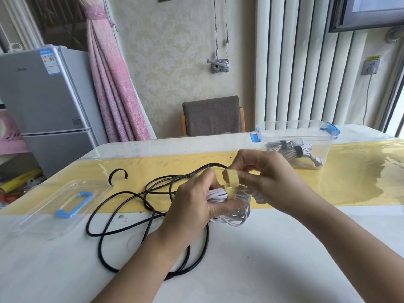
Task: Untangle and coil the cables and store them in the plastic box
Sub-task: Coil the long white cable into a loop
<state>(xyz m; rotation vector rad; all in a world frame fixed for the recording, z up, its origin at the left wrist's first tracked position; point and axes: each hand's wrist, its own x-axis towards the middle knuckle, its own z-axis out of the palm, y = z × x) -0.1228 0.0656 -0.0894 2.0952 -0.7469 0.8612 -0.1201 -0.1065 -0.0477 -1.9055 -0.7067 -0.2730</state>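
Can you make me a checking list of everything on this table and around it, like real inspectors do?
Surface: table, white with a yellow strip across it.
Job's things: open plastic box holding tied bundles; lid lying at the left; curved black strap beside it.
Clutter: nothing seen on the table.
Hands: left hand grips the white cable coil; right hand pinches the yellow strap around it.
Cables: black cable sprawls loose, not coiled.
Surroundings: fridge, pink curtain, chair, radiator, wall socket.
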